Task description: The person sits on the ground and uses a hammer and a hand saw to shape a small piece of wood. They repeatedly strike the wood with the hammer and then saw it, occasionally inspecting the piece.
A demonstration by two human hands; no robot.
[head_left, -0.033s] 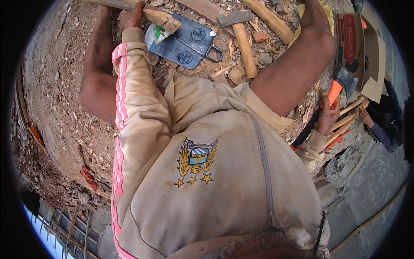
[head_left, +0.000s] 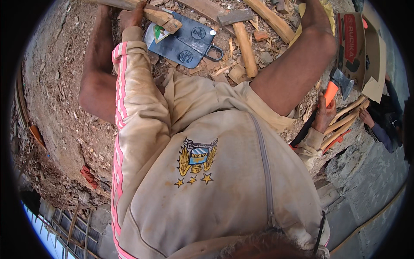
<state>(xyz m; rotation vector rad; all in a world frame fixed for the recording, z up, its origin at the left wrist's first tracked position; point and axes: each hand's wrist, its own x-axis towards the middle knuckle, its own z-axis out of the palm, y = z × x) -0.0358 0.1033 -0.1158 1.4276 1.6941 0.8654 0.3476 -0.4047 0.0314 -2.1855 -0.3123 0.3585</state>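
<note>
I have the left hand (head_left: pixel 130 19) closed round a pale wooden stick (head_left: pixel 161 18), the right hand (head_left: pixel 323 115) round an orange-and-black-handled steel axe (head_left: pixel 331 92). Grey concrete (head_left: pixel 366 187) borders the brown dirt ground's (head_left: pixel 60 88) right edge.

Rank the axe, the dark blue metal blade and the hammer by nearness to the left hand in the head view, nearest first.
1. Dark blue metal blade: just right of the left hand.
2. Hammer: farther right, past the blade.
3. Axe: far right, in the right hand.
</note>
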